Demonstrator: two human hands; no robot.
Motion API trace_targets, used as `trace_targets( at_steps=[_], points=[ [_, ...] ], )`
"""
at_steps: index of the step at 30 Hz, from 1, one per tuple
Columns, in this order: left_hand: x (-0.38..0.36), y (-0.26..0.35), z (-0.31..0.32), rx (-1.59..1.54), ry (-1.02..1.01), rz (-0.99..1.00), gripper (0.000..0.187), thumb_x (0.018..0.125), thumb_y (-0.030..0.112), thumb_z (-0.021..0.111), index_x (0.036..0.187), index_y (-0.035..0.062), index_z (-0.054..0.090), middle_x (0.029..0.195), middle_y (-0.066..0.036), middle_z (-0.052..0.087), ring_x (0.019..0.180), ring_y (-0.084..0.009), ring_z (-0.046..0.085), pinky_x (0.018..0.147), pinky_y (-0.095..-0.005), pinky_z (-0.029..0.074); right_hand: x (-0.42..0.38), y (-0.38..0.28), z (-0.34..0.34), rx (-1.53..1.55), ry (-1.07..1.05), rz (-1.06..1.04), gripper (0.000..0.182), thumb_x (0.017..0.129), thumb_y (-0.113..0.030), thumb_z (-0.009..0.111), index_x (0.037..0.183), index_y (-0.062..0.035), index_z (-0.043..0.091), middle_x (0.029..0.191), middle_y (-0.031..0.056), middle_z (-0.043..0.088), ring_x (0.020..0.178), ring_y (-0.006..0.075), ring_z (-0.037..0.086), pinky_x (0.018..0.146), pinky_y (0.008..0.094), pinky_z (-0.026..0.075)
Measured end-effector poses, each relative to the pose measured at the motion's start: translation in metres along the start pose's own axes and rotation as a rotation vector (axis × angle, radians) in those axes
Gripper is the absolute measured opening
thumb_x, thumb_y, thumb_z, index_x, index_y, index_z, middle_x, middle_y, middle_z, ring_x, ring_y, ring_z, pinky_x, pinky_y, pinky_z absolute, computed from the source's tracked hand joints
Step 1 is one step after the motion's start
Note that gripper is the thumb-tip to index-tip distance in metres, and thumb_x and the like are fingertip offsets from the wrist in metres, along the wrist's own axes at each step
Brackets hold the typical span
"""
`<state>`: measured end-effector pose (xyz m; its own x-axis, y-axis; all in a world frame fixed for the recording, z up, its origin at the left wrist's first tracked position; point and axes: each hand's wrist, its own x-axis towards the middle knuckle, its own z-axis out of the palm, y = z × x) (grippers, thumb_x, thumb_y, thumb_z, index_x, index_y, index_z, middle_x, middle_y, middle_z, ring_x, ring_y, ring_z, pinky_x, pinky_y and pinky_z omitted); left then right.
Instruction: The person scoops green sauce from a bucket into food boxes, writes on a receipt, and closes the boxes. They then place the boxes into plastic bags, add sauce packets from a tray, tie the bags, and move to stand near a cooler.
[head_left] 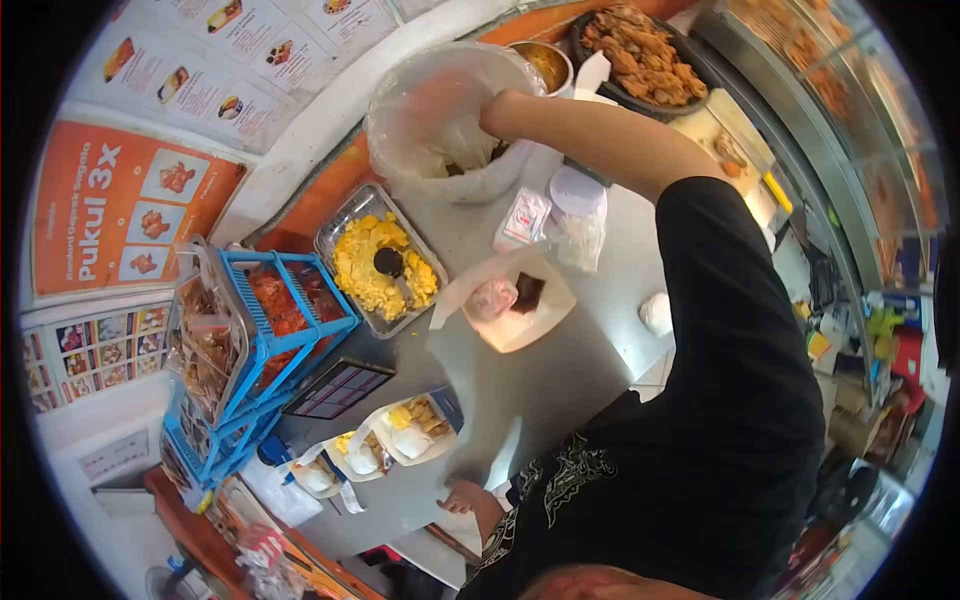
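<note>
My right hand [445, 105] reaches into a large bucket [450, 180] lined with clear plastic. Motion and the plastic blur its fingers, so I cannot see what they hold. Dark contents show at the bucket's bottom. My left hand [462, 496] hangs by the table's near edge, fingers loosely apart, holding nothing visible. Nearest to it are paper food boxes [412, 450] with white rice, yellow egg and brown pieces. Mid-table sits an open paper box [525, 333] containing a small pinkish plastic bag [491, 299] and a dark packet [528, 291].
A metal tray [437, 262] holds scrambled egg with a dark-handled utensil. Beside it stand a blue rack [300, 335] with red food and a tablet [338, 388]. Fried chicken [645, 60] fills a black bowl at the back. A lidded tub [578, 192] stands near the bucket.
</note>
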<state>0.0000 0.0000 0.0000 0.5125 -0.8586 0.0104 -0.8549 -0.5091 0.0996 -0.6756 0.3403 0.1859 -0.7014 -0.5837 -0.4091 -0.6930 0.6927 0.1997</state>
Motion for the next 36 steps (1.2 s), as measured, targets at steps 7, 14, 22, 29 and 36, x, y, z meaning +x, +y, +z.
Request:
trace_targets(
  at_steps=[7,14,22,29,36],
  points=[
    [-0.095,0.006,0.048,0.209,0.344,0.22,0.05,0.094,0.054,0.049,0.132,0.0227,0.044,0.132,-0.007,0.05,0.111,-0.0277,0.056,0.084,-0.0413,0.048,-0.013,0.037,-0.058,0.061,-0.01,-0.206,0.018,0.079,-0.009,0.068,0.096,-0.0062,0.074,0.096,0.0125,0.072,0.092,0.03,0.07,0.074,0.0419,0.056],
    [-0.118,0.029,0.017,0.285,0.359,0.176,0.048,0.095,0.055,0.044,0.13,0.0215,0.045,0.128,-0.007,0.051,0.111,-0.0277,0.056,0.085,-0.0423,0.047,0.003,0.03,-0.047,0.118,-0.115,-0.462,0.017,0.08,-0.011,0.069,0.096,-0.0039,0.073,0.099,0.0147,0.071,0.094,0.0311,0.07,0.075,0.0428,0.057],
    [-0.111,0.02,0.014,0.341,0.359,0.183,0.048,0.096,0.055,0.039,0.128,0.0201,0.047,0.124,-0.007,0.053,0.111,-0.0278,0.056,0.087,-0.0435,0.046,0.024,0.039,-0.054,-0.055,0.085,-0.205,0.019,0.079,-0.01,0.07,0.098,-0.0071,0.073,0.1,0.0138,0.072,0.096,0.0293,0.07,0.078,0.0375,0.058],
    [-0.111,0.012,0.017,0.339,0.368,0.184,0.049,0.097,0.056,0.035,0.127,0.0189,0.048,0.12,-0.007,0.054,0.112,-0.0279,0.055,0.088,-0.0445,0.045,0.019,0.027,-0.084,0.236,-0.06,-0.405,0.015,0.077,-0.005,0.066,0.091,-0.0018,0.073,0.092,0.0148,0.072,0.087,0.0276,0.071,0.072,0.0376,0.058],
    [-0.117,0.026,0.005,0.21,0.354,0.205,0.052,0.097,0.056,0.031,0.126,0.0166,0.05,0.118,-0.009,0.054,0.114,-0.0287,0.054,0.093,-0.0466,0.042,0.045,0.043,-0.061,0.112,0.284,-0.274,0.016,0.079,-0.005,0.063,0.091,-0.0025,0.073,0.092,0.0165,0.071,0.087,0.0336,0.069,0.073,0.0397,0.057]
  ],
)
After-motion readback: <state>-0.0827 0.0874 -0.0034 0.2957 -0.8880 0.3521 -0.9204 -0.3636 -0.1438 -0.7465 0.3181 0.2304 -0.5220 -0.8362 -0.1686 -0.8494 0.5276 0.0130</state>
